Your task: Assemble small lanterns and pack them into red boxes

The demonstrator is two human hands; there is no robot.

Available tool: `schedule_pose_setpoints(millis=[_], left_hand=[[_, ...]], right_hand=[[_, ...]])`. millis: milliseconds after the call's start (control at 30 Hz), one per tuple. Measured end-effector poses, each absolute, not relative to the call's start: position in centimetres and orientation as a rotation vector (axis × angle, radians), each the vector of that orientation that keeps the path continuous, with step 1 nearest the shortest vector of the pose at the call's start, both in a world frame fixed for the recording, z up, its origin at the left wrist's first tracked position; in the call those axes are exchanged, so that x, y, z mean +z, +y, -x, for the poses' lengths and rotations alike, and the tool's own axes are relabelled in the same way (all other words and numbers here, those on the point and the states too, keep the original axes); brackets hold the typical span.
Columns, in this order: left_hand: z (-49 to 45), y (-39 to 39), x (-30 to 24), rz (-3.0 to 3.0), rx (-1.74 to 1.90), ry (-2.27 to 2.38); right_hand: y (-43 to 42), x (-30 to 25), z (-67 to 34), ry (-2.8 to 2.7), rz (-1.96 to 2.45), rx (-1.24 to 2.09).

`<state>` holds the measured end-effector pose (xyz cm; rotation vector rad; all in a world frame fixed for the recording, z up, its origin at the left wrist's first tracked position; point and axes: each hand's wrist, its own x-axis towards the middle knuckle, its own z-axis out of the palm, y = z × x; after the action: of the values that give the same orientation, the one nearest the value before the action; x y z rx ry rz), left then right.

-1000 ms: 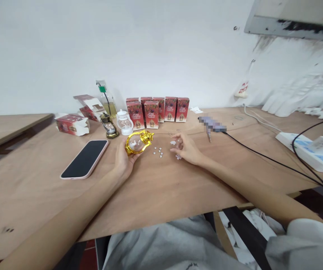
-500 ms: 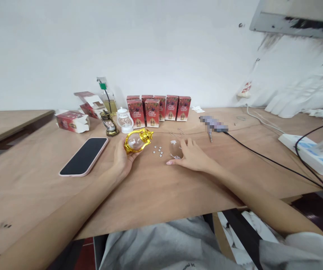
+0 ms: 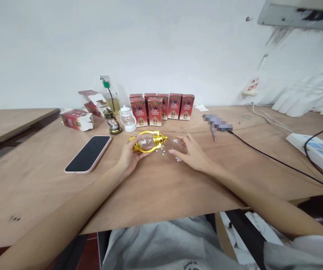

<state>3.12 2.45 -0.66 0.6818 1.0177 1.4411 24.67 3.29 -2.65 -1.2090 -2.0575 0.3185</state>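
Observation:
A small gold lantern (image 3: 159, 140) with a clear bulb lies on its side in my left hand (image 3: 128, 156), which grips it by the base. Its pointed top faces right. Just right of it, several small round silvery pieces (image 3: 163, 152) lie on the table, some partly covered by the lantern. My right hand (image 3: 194, 154) hovers low over the wood with thumb and fingers apart, and I see nothing held between them. Small white pieces (image 3: 178, 159) lie under and beside this hand, partly hidden by it. Thin wire-like bits (image 3: 184, 130) lie behind its fingertips.
A black-screened phone (image 3: 88, 154) lies left of my left hand. Behind stand a bronze lantern (image 3: 113, 125), a white lantern (image 3: 128, 122), a bottle (image 3: 113, 102) and several red boxes (image 3: 155, 112). An opened box (image 3: 77, 120) lies back left. A black cable (image 3: 265, 156) and power strip (image 3: 313, 155) are right.
My left hand has moved the gold lantern rightward and turned it closer to level. The right thumb has lifted towards the fingers. The whole view has shifted slightly.

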Motion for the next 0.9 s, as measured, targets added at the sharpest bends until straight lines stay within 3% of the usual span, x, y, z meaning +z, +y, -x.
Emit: schedule_pose_setpoints(millis=[900], left_hand=[[-3.54, 1.92, -1.1, -0.869, 1.303, 1.029]], right_hand=[[3.07, -3.0, -24.37, -2.057, 0.791, 0.099]])
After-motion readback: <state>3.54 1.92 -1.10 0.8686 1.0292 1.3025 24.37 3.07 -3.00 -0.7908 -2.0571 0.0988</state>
